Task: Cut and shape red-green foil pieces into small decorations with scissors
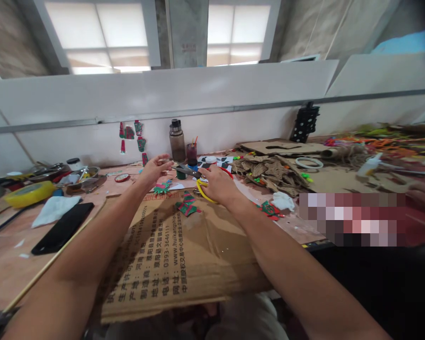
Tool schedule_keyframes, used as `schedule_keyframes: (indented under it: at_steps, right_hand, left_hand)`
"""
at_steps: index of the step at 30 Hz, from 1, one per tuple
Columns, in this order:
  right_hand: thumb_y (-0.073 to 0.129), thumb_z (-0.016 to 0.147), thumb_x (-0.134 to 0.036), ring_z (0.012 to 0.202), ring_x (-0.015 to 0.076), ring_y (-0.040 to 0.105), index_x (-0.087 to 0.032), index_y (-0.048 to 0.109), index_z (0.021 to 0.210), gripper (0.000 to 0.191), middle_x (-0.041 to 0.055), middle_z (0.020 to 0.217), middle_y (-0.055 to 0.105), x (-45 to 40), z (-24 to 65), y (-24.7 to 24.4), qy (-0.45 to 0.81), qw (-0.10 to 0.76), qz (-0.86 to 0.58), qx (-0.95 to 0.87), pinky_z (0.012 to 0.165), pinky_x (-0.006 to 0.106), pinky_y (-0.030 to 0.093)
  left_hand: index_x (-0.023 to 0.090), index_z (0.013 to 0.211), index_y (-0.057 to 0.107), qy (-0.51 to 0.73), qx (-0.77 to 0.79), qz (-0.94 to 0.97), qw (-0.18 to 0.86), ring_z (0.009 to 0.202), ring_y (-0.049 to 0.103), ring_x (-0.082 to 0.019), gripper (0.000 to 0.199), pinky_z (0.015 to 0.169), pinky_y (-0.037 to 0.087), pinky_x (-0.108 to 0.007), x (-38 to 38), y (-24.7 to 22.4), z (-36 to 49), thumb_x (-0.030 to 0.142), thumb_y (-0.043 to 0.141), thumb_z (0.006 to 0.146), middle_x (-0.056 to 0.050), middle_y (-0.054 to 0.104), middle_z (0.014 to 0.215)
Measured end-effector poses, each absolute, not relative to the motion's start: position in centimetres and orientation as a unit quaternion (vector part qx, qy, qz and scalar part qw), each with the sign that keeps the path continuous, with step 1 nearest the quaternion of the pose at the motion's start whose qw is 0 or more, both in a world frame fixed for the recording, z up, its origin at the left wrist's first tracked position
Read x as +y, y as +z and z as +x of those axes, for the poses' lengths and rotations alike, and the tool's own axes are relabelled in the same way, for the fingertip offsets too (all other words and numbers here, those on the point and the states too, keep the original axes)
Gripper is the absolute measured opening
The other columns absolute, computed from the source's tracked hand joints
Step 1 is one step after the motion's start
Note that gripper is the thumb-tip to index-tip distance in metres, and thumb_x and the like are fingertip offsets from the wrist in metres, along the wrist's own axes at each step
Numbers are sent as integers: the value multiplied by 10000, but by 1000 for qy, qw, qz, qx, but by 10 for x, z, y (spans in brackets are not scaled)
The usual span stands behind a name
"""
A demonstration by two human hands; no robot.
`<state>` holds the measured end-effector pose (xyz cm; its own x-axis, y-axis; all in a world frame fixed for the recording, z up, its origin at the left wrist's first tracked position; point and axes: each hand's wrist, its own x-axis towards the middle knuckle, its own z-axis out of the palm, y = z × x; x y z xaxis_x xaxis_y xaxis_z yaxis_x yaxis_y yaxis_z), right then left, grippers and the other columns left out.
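My right hand (217, 185) is closed around the handles of a pair of scissors (188, 171). A yellow handle loop shows below the fingers, and the blades point left. Close to the blade tips, my left hand (154, 171) has its fingers curled together; anything pinched there is too small to make out. Below both hands, a green and red patterned cutout (187, 206) lies on a printed cardboard sheet (212, 264). A green spiky cutout (161, 188) rests at the sheet's far edge, by my left hand. Another green and red piece (270, 210) lies right of my right forearm.
A bottle (177, 141) and a cup of dark liquid (191, 153) stand behind my hands. Left are a phone (62, 228), yellow tape (30, 194) and a long stick (53, 262). Brown scraps (269, 172) and a glue bottle (370, 165) lie right, near another person's arm.
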<state>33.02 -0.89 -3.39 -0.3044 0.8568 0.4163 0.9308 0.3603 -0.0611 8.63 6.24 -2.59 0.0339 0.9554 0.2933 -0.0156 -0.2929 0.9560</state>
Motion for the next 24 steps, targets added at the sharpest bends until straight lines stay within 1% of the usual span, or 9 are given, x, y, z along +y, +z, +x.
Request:
schedule_keyframes:
  at_steps: [2, 5, 6, 8, 10, 13, 15, 20, 24]
  right_hand:
    - [595, 955, -278, 1131, 311, 637, -183, 611, 1420, 475, 185, 1233, 633, -8, 331, -35, -101, 183, -556, -804, 941, 361, 485]
    - [593, 967, -316, 1127, 312, 631, -183, 605, 1429, 481, 189, 1251, 624, -7, 331, -36, -104, 174, -548, -812, 934, 365, 483]
    - [599, 968, -329, 1130, 311, 628, -183, 602, 1431, 486, 191, 1261, 619, -7, 331, -36, -104, 172, -544, -815, 939, 366, 479]
    - [617, 964, -336, 1135, 308, 619, -186, 600, 1430, 490, 190, 1274, 612, -9, 330, -36, -106, 169, -534, -822, 950, 368, 473]
    - [624, 960, -316, 1135, 305, 615, -185, 607, 1416, 475, 189, 1270, 610, -12, 328, -34, -111, 164, -525, -828, 952, 369, 473]
    - [615, 953, -260, 1134, 303, 613, -170, 622, 1389, 446, 187, 1250, 617, -17, 325, -30, -115, 152, -513, -837, 951, 367, 477]
    - [611, 945, -236, 1140, 304, 614, -164, 625, 1384, 444, 183, 1242, 623, -19, 324, -29, -115, 144, -508, -841, 958, 371, 478]
    - [593, 959, -255, 1158, 310, 621, -179, 630, 1386, 435, 178, 1244, 633, -19, 324, -31, -120, 151, -517, -834, 953, 375, 489]
    - [593, 969, -297, 1129, 306, 648, -194, 627, 1399, 444, 174, 1243, 638, -19, 324, -32, -110, 150, -548, -815, 937, 368, 502]
  left_hand:
    - [173, 1101, 720, 546, 418, 630, 361, 833, 654, -165, 540, 729, 484, -282, 61, -22, 85, 340, 898, 620, -64, 750, 985]
    - [190, 1050, 774, 471, 409, 745, 238, 1007, 662, -228, 421, 919, 497, -365, 57, -12, 87, 357, 857, 673, -89, 746, 1131]
    - [204, 1025, 791, 442, 401, 778, 197, 1053, 657, -246, 371, 973, 483, -390, 55, -10, 89, 350, 846, 688, -89, 743, 1154]
    - [224, 967, 814, 398, 390, 821, 127, 1090, 652, -265, 274, 1035, 452, -420, 53, -6, 94, 303, 829, 705, -85, 753, 1121]
    - [224, 896, 821, 365, 396, 838, 88, 1037, 666, -264, 184, 1027, 452, -424, 51, -4, 100, 256, 811, 715, -76, 772, 1015]
    - [213, 795, 806, 324, 423, 842, 88, 874, 682, -235, 57, 932, 487, -394, 49, -5, 105, 227, 763, 761, -50, 770, 859]
    - [210, 747, 792, 307, 439, 842, 67, 835, 673, -231, 50, 892, 488, -385, 47, -6, 108, 211, 749, 773, -43, 756, 811]
    - [205, 754, 773, 280, 437, 851, -84, 1034, 627, -290, 86, 966, 434, -445, 39, -10, 114, 167, 719, 809, -86, 746, 926]
    - [190, 797, 753, 260, 429, 856, -123, 1060, 595, -298, 116, 957, 429, -459, 38, -13, 119, 157, 660, 859, -107, 726, 976]
